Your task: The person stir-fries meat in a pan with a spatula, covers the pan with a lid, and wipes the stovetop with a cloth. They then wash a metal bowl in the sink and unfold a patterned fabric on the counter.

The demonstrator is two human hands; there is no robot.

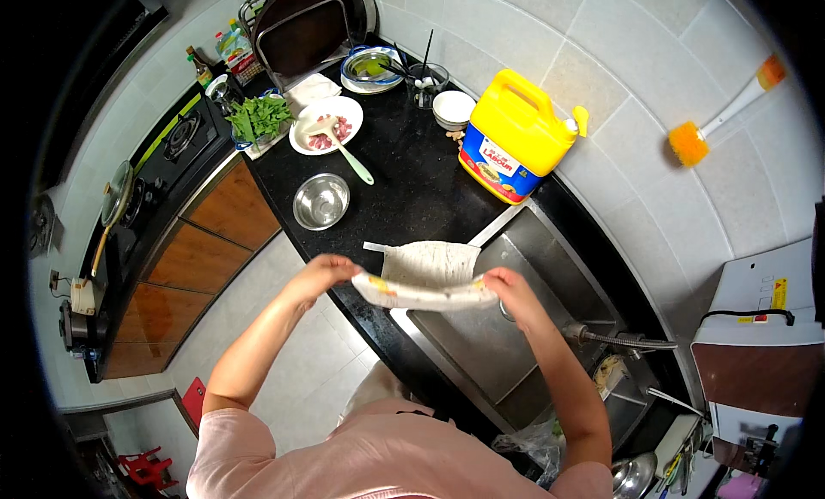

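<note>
A pale cloth (428, 294) with yellow marks is stretched between my two hands, over the counter's edge and the steel sink. My left hand (329, 276) pinches one corner; my right hand (512, 296) grips the opposite side. The cloth's far part lies on the black counter, reaching the sink's rim. Beyond it on the counter stands a steel bowl (321, 202). Further back, a white bowl (327, 126) holds cut pieces of meat, with a green-handled spatula (353, 162) laid across it.
A large yellow jug (512, 138) stands behind the sink (490, 351), which has a flexible faucet (628, 341). Leafy greens (260, 120), small white bowls (453, 109) and a glass with utensils (425, 85) stand at the back. A gas stove (184, 141) with a lidded pan (117, 193) runs along the left.
</note>
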